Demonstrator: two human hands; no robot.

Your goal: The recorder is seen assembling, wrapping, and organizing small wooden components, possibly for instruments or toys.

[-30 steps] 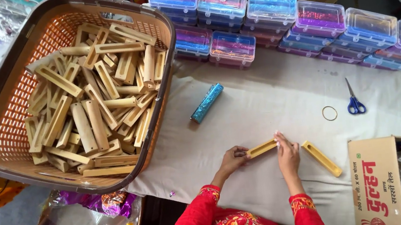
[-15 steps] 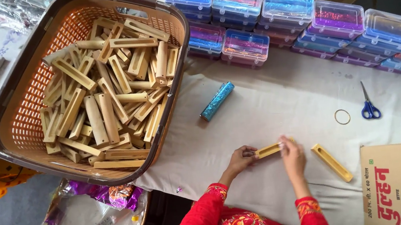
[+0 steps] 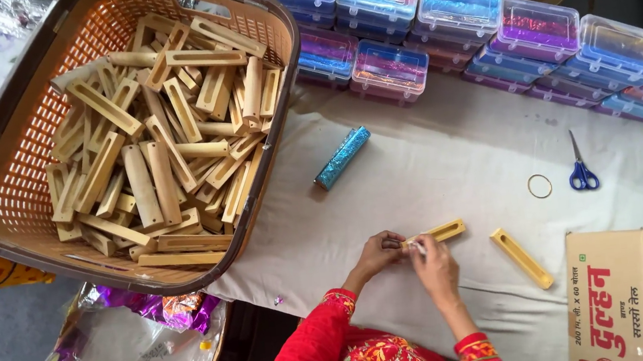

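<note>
My left hand [image 3: 379, 252] and my right hand [image 3: 433, 263] meet over a white cloth and together grip one end of a slotted wooden holder [image 3: 442, 231] lying flat on it. A small pale bit shows between my right fingers. A second yellow wooden holder [image 3: 521, 258] lies on the cloth just right of my right hand, untouched. A glittery blue tube [image 3: 342, 157] rests farther up the cloth, away from both hands. Red sleeves cover my forearms.
A large orange basket [image 3: 4, 192] full of wooden holders stands at left. Rows of clear plastic boxes [image 3: 457, 13] with coloured contents line the far edge. Blue scissors [image 3: 581, 172] and a rubber band [image 3: 539, 185] lie at right. A cardboard box [image 3: 609, 299] sits at lower right.
The camera has shifted, so everything sits differently in the frame. My right hand has slid left along the holder and now joins my left hand at its end.
</note>
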